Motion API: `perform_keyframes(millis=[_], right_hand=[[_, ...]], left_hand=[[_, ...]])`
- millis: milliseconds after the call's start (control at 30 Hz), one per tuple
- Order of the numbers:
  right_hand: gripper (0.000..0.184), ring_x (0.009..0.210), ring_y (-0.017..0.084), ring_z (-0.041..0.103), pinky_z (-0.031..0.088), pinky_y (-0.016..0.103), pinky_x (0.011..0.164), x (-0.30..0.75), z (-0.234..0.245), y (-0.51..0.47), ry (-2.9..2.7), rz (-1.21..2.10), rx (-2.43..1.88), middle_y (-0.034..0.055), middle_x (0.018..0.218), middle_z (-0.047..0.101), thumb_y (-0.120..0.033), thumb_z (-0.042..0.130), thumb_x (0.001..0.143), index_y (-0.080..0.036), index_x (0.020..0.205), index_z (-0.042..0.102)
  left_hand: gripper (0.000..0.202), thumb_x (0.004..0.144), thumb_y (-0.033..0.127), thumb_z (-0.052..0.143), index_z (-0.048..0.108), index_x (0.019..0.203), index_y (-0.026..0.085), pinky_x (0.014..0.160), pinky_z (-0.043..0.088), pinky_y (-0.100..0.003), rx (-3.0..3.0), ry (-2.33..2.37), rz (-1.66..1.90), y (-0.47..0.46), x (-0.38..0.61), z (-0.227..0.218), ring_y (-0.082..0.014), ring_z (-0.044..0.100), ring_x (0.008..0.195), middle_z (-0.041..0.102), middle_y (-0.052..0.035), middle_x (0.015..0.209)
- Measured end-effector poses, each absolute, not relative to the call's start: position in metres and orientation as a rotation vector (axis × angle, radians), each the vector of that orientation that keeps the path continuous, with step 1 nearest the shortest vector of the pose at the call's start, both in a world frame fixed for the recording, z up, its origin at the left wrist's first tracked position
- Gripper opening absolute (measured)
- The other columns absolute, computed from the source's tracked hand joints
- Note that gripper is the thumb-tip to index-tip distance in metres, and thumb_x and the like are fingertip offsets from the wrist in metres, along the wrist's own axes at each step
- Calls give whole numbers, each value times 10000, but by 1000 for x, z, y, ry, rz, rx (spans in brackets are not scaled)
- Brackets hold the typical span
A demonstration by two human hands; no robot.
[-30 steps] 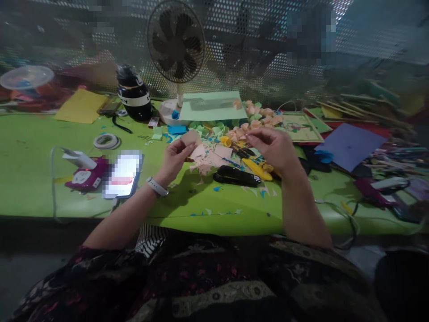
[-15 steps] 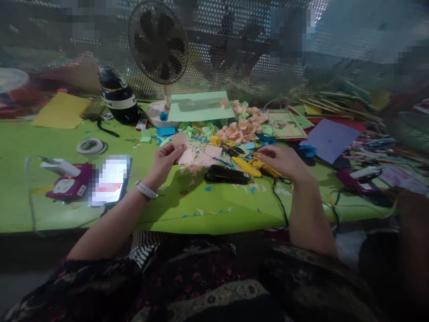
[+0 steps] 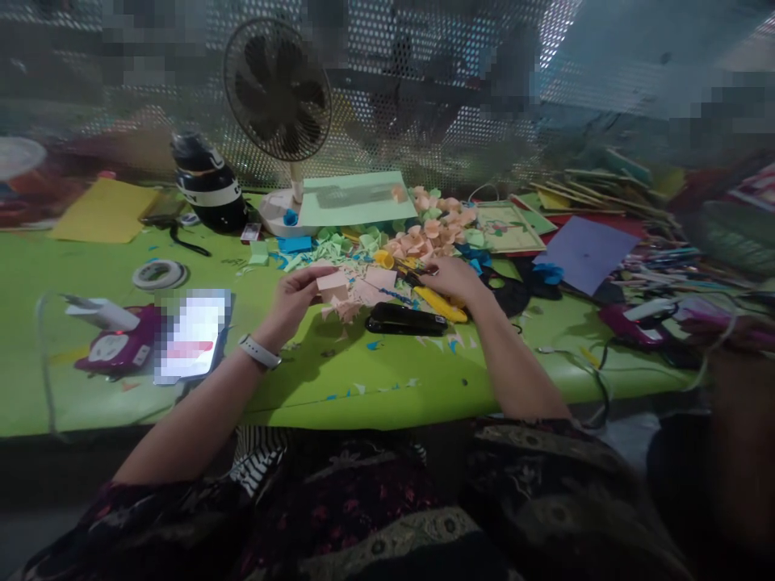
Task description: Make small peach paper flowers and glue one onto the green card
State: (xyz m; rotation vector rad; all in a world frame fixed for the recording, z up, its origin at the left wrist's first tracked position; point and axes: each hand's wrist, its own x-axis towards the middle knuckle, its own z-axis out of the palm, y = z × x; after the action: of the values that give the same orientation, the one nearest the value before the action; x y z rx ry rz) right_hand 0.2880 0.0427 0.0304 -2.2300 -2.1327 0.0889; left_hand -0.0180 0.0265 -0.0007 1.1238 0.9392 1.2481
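Observation:
My left hand (image 3: 295,295) pinches a small pink paper piece (image 3: 333,282) above the green table (image 3: 363,379). A white band sits on that wrist. My right hand (image 3: 453,280) reaches forward onto the scissors with a yellow handle (image 3: 441,303) beside a heap of pink paper scraps (image 3: 363,292); its fingers curl over the handle end, and the grip itself is hidden. A black stapler (image 3: 404,320) lies just in front of both hands.
A small white fan (image 3: 278,97) stands at the back with pale green paper (image 3: 357,198) by its base. Folded pink and green paper bits (image 3: 433,227), a phone (image 3: 192,335), a tape roll (image 3: 158,274), purple paper (image 3: 584,252) and pens (image 3: 672,266) surround the work spot.
My right hand dropped from mid-air and moved forward onto the yellow-handled scissors. My left hand lowered the pink paper slightly. The view shifted right.

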Motion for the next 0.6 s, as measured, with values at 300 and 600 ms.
perform_keyframes(millis=[300, 600], right_hand=[[261, 859, 221, 648, 402, 277, 631, 292, 19, 65, -2122, 240, -2267, 79, 993, 740, -367, 648, 773, -195, 949, 734], [124, 679, 167, 626, 396, 253, 548, 310, 29, 58, -2159, 431, -2215, 25, 760, 731, -330, 698, 716, -207, 716, 714]], left_hand=[[330, 726, 430, 731, 784, 932, 178, 703, 591, -258, 1143, 879, 1227, 25, -21, -6, -185, 708, 888, 758, -91, 1090], [427, 624, 352, 892, 767, 1004, 202, 672, 548, -230, 1127, 872, 1300, 26, -16, -7, -117, 662, 750, 761, -46, 906]])
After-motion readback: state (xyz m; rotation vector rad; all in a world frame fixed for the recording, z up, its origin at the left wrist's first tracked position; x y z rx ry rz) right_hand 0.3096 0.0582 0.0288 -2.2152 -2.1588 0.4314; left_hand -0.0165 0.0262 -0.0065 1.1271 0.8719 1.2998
